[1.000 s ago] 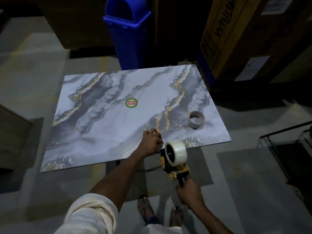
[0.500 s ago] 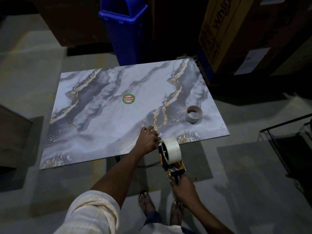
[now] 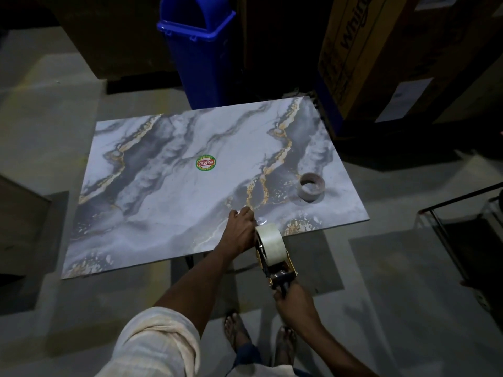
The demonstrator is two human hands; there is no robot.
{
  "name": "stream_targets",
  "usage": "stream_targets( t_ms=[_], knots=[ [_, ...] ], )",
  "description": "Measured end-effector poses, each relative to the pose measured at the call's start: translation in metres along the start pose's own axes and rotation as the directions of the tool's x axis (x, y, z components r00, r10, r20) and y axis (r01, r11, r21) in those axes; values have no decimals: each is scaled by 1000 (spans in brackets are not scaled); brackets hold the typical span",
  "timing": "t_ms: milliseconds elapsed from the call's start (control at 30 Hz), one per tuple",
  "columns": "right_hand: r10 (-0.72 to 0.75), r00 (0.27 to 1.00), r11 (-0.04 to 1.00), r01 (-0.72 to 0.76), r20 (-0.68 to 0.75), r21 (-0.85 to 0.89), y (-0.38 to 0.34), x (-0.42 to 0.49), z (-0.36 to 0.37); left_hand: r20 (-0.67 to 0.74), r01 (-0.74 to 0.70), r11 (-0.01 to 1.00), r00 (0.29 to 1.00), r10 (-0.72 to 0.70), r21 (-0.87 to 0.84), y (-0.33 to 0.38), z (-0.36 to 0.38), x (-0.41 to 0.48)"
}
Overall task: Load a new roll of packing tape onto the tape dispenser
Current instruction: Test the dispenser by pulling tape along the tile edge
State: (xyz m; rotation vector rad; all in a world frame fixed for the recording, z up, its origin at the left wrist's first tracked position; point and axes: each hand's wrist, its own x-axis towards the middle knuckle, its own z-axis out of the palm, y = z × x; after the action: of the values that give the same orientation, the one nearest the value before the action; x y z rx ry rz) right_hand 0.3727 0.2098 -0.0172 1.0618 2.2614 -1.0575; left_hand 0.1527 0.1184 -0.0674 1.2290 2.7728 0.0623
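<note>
A full roll of clear packing tape (image 3: pixel 271 238) sits on the yellow and black tape dispenser (image 3: pixel 277 269), held just off the near edge of the marble-patterned table (image 3: pixel 168 202). My right hand (image 3: pixel 295 303) grips the dispenser's handle from below. My left hand (image 3: pixel 241 227) is closed against the left side of the roll, pinching what looks like a shiny strip of loose tape at the table's edge. An empty cardboard tape core (image 3: pixel 311 186) lies on the table at the right.
A blue swing-lid bin (image 3: pixel 200 53) stands behind the table. A large cardboard carton (image 3: pixel 362 58) leans at the back right. A metal-framed rack (image 3: pixel 462 235) is on the floor at the right. My sandalled feet (image 3: pixel 258 336) are below the dispenser.
The view has shifted slightly. The dispenser has tipped a little, its roll nearer the table's edge, and my left hand has stayed against the roll's side.
</note>
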Motion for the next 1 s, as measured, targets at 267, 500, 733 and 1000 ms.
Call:
stream_targets(
  t_ms=[267, 500, 733, 1000],
  knots=[
    [28, 999, 1000, -29, 26, 6, -6, 6, -1, 35, 145, 985, 989, -142, -95, 0, 0, 9],
    [43, 998, 999, -42, 52, -26, -14, 17, -11, 106, 128, 958, 989, -104, -258, -16, -2, 20],
    [64, 996, 996, -60, 67, -66, -24, 17, -14, 139, 135, 944, 986, -96, -302, -18, -6, 19],
    [80, 992, 997, -80, 102, -4, -26, 23, -12, 79, 99, 941, 994, -77, -325, -23, 8, 20]
  ],
)
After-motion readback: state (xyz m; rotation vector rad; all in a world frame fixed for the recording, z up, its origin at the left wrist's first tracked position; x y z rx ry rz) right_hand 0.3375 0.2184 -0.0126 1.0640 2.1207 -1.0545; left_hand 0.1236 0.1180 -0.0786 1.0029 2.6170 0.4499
